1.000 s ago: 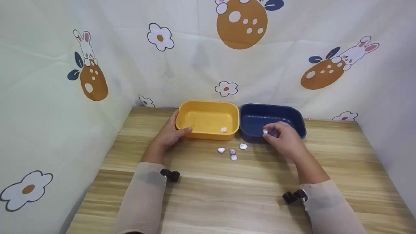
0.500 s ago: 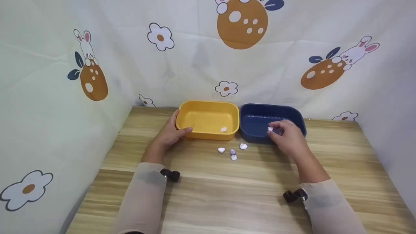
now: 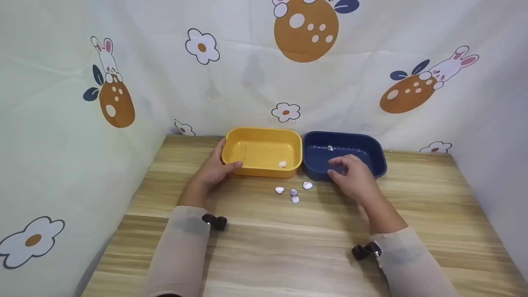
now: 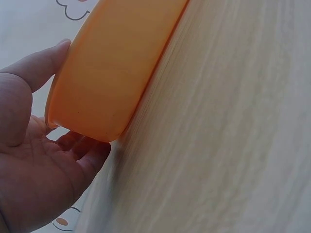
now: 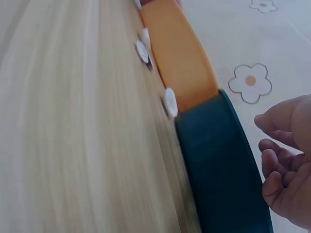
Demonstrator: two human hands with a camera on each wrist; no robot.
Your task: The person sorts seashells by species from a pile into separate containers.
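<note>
My left hand (image 3: 214, 167) grips the left end of a yellow plastic bin (image 3: 264, 171), thumb over the front rim and fingers round the end wall. In the left wrist view those fingers (image 4: 95, 150) curl about the bin's corner. Over the front of a navy blue bin (image 3: 371, 142) hovers my right hand (image 3: 354, 177), thumb and fingertips apart with nothing between them. A small white seashell (image 3: 330, 148) lies inside the blue bin, toward its back. Another pale shell (image 3: 282, 164) is in the yellow bin, near the front right.
Several shells (image 3: 307, 185) lie on the wooden table (image 3: 268, 247) just in front of where the two bins meet. The bins stand side by side against a printed cloth backdrop (image 3: 243, 82). More cloth hangs along the left and right sides.
My right hand has let go of the shell it pinched, and that shell now lies in the blue bin. The hand has shifted slightly left. My left hand keeps its hold.
</note>
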